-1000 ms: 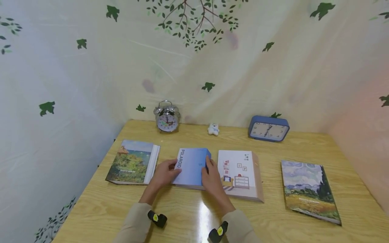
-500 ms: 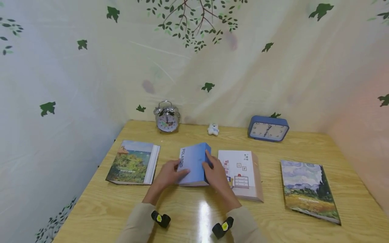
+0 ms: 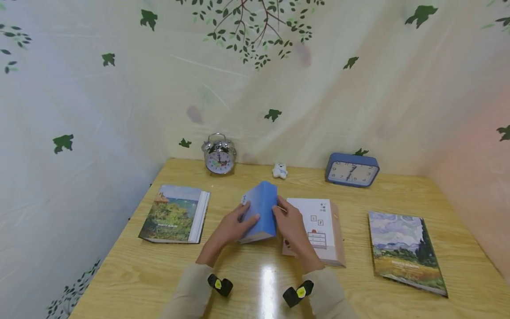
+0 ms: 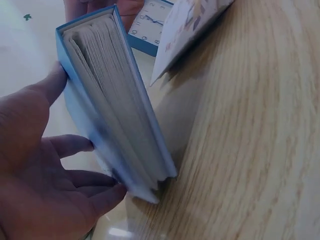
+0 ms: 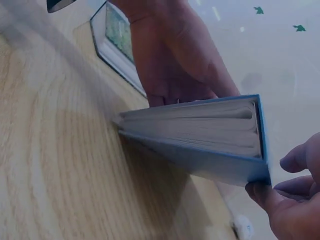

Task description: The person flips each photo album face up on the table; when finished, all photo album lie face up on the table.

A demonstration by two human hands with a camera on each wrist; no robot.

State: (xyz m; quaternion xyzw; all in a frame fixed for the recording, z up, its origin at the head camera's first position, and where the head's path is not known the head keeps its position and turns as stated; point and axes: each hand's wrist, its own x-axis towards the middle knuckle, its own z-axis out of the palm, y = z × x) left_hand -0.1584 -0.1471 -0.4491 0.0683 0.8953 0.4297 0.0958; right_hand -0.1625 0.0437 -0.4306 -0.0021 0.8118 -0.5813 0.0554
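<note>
A thick blue photo album (image 3: 259, 212), lettered POLAROID in earlier frames, stands tilted with its spine up and its opposite edge low at the table. My left hand (image 3: 233, 226) grips its front cover, thumb across it. In the left wrist view the left fingers (image 4: 77, 145) bend along the cover toward the low edge. At the spine side, my right hand (image 3: 292, 223) holds the album by its edge, fingertips (image 5: 257, 192) at the back cover corner and another digit apart from the spine. The page ends (image 4: 110, 75) face the wrist cameras.
Left lies a landscape-covered photo album (image 3: 173, 215). A white album with a room drawing (image 3: 318, 230) lies close right, partly under my right hand; another painted album (image 3: 406, 248) is farther right. Along the back stand a silver alarm clock (image 3: 219, 159), small white bear (image 3: 280, 170) and blue clock (image 3: 352, 170).
The blue album has turned from lying nearly flat to tilted, spine rising toward the right. My left hand has moved right with it; the right hand has shifted slightly right and up.
</note>
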